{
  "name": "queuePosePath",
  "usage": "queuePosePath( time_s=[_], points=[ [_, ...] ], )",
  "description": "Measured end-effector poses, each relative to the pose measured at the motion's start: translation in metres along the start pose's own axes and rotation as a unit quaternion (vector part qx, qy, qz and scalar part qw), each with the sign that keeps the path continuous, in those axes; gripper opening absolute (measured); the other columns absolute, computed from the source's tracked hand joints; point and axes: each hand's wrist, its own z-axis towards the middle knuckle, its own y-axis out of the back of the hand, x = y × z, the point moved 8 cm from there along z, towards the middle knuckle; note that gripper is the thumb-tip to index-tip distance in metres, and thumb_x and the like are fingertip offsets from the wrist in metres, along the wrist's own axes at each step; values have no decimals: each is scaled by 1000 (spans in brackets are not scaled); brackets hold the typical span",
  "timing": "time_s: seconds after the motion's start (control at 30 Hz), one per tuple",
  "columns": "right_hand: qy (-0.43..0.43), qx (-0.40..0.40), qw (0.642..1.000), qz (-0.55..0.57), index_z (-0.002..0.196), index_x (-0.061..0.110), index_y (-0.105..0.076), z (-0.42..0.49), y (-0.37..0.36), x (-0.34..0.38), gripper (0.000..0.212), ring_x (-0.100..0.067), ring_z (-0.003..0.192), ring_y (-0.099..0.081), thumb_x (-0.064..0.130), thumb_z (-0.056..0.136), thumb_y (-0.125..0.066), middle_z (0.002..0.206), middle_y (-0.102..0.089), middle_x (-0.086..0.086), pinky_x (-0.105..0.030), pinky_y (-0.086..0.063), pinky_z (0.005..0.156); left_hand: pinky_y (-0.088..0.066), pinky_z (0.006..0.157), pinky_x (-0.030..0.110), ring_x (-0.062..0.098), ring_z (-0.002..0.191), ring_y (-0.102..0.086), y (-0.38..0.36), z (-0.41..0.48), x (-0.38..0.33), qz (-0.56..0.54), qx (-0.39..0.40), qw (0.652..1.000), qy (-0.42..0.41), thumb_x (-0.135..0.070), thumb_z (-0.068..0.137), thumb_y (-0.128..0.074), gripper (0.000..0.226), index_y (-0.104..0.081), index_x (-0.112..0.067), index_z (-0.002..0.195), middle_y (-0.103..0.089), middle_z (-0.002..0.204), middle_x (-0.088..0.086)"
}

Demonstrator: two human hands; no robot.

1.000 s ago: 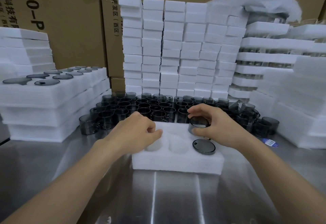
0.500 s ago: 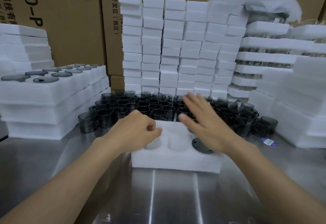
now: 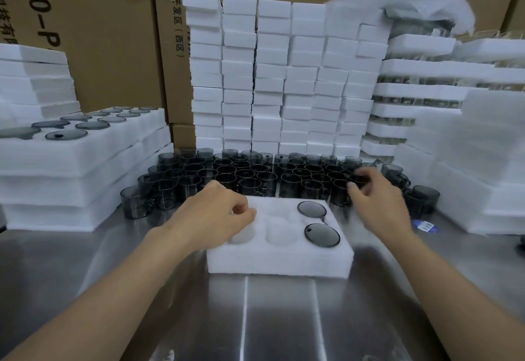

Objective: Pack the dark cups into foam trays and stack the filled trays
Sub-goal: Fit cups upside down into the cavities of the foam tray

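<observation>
Cups (image 3: 255, 174) crowd the worktop (image 3: 278, 318) at twelve o'clock, beyond the foam tray (image 3: 279, 261), which holds two inverted at its three o'clock side. Left hand (image 3: 213, 218), loosely curled, steadies the tray. Right hand (image 3: 377, 204) closes on a cup at one o'clock, blurred. Likely light, rigid, slick, breakable: grip the wall.

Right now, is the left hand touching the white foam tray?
Touching. The head view shows the left hand resting on the foam tray's top, its fingers curled at the rim of an empty pocket, with no gap visible.
</observation>
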Motion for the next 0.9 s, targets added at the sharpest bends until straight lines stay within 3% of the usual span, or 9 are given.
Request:
queuePosePath(
  time_s=[0.1,0.2,0.3,0.4,0.53,0.67,0.8,0.9],
  points=[
    [-105,-13,993,-59,140,28,-53,1,6,-53,43,-34,99,-66,41,99,-59,100,-74,-7,-44,-52,82,-53,73,36,4,113,-43,0,-1,-2,-7,8,1000,6,-56,106,-49,44,-68,-24,83,-64,99,-4],
    [-149,0,986,-79,134,21,-63,3,3,-75,43,-38,109,-64,48,101,-59,116,-72,-14,-47,-54,88,-56,90,44,2,126,-36,1,-2,-3,-4,11,1000,10,-59,105,-47,40,-68,-28,89,-66,102,-9],
    [-140,2,986,-88,122,21,-69,5,-3,-71,37,-36,105,-65,49,98,-62,110,-73,-11,-45,-56,87,-56,91,44,2,127,-37,1,-3,-4,-4,11,1000,8,-58,105,-47,39,-67,-29,88,-67,100,-9],
    [-114,-7,989,-94,107,29,-71,5,-4,-51,29,-31,94,-64,54,94,-63,90,-73,0,-41,-53,77,-54,88,41,3,121,-42,3,-3,-4,10,-1,1000,7,-58,104,-47,36,-66,-32,88,-64,99,-13],
    [-10,-23,998,-59,98,36,-64,-3,-7,6,24,-21,83,-64,59,90,-62,80,-68,17,-36,-48,68,-41,78,35,5,102,-50,12,-3,-9,46,-57,997,-16,-55,104,-50,24,-63,-39,91,-57,90,-24],
    [111,-27,993,9,103,41,-60,-29,-9,68,17,-5,72,-63,53,93,-66,74,-66,20,-37,-53,65,-44,83,33,3,105,-57,20,-6,-12,29,-109,993,-34,-51,103,-54,15,-63,-43,112,-61,107,-24],
    [258,28,965,37,112,36,-60,-61,-13,113,22,-6,72,-66,37,93,-72,77,-65,16,-39,-57,69,-53,92,34,3,124,-55,23,-7,-19,-13,-181,982,-58,-49,101,-61,63,-33,-47,157,-54,138,-23],
    [321,40,946,37,111,35,-59,-73,-9,128,23,-9,77,-67,35,91,-69,83,-65,19,-39,-58,72,-52,88,30,1,129,-54,26,-10,-26,-28,-219,972,-82,-49,99,-66,79,-18,-51,162,-43,150,-27]
  ],
)
